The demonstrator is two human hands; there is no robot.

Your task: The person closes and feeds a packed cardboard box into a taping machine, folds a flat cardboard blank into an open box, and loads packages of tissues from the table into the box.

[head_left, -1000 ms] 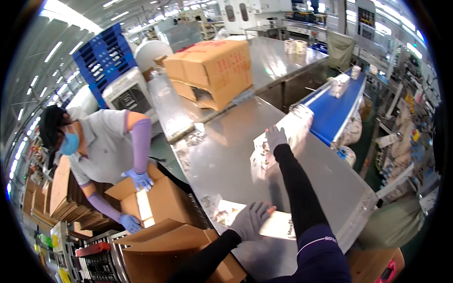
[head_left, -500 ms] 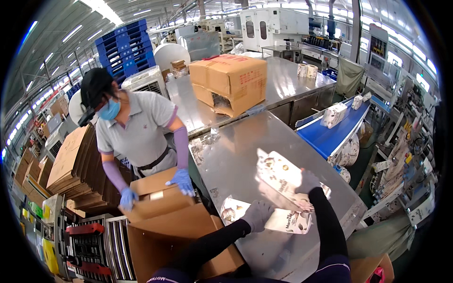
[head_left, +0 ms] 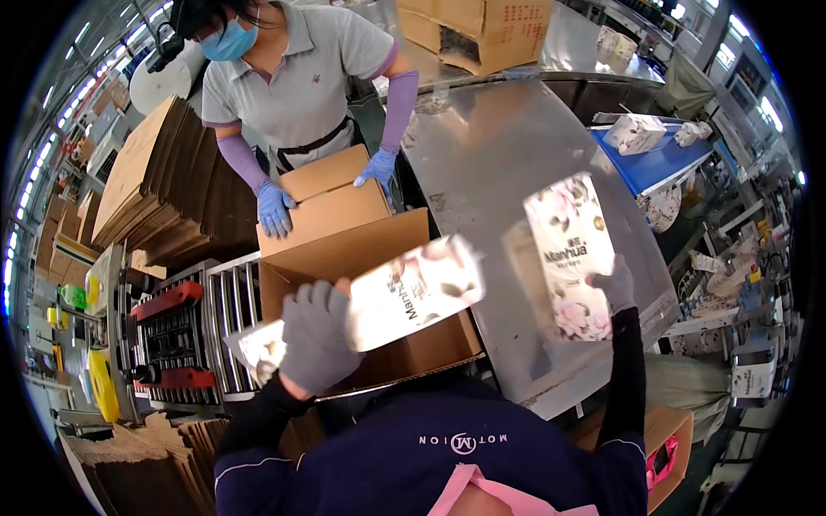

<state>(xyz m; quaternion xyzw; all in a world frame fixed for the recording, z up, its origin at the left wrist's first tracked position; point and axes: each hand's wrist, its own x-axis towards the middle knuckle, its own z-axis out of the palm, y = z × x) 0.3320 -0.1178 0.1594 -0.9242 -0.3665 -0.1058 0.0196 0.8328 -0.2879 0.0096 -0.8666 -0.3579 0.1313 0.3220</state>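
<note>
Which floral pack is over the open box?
The pack in the left hand, pack lying crosswise above the box; the right hand's pack stands over the steel table.

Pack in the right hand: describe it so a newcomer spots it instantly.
Start at the steel table on the right. Near its front edge, the grey-gloved right hand holds a pack upright by its lower corner. It is white with pink flowers and stands upright, unlike the matching pack lying sideways over the open carton.

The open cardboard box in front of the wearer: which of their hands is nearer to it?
Left. The left hand holds a packet right over the cardboard box; the right hand holds another packet off over the metal table.
</note>
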